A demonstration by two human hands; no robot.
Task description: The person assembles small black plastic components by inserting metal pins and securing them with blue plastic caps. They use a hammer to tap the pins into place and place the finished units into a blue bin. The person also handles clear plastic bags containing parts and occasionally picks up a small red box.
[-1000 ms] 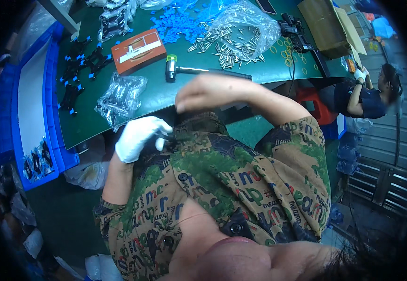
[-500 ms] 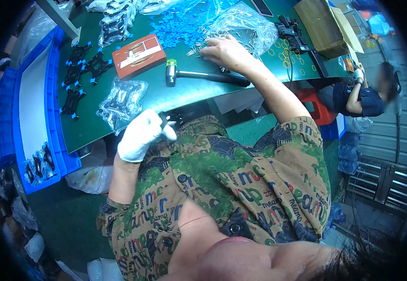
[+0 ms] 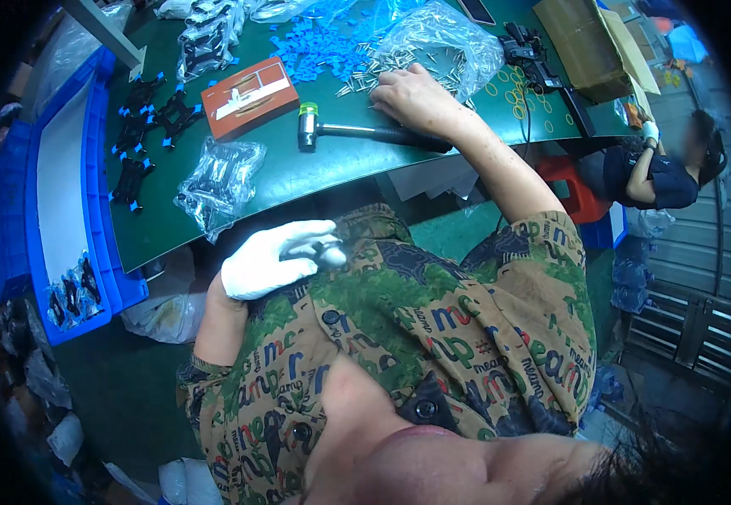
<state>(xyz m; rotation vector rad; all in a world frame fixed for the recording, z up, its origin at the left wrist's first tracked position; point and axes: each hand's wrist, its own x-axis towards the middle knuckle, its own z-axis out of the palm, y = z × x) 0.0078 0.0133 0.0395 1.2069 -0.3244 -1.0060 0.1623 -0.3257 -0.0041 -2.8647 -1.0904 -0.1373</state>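
Observation:
My right hand [image 3: 418, 99], bare, rests at the near edge of a pile of small metal pins [image 3: 447, 63]. Its fingers are bent and close together, and what lies under the tips is hidden. Just below it on the green table lies a mallet [image 3: 353, 130] with a green cap on its head and a black grip. My left hand [image 3: 274, 259], in a white glove, hovers over my lap in front of the table edge. Its fingers are apart, with no object visible in them. Nearest to it on the table is a clear bag of black parts [image 3: 219, 183].
A red-brown box [image 3: 252, 105] and black brackets with blue tips [image 3: 134, 126] lie on the left. Blue pieces [image 3: 315, 50] are heaped behind. Yellow rings [image 3: 517, 93], a black tool [image 3: 534, 67] and a cardboard box [image 3: 580, 46] stand right. Another person [image 3: 656, 172] works beyond.
My left hand has moved down and right, and its fingers have spread; the black part near it no longer shows. My right hand has shifted slightly right at the pins.

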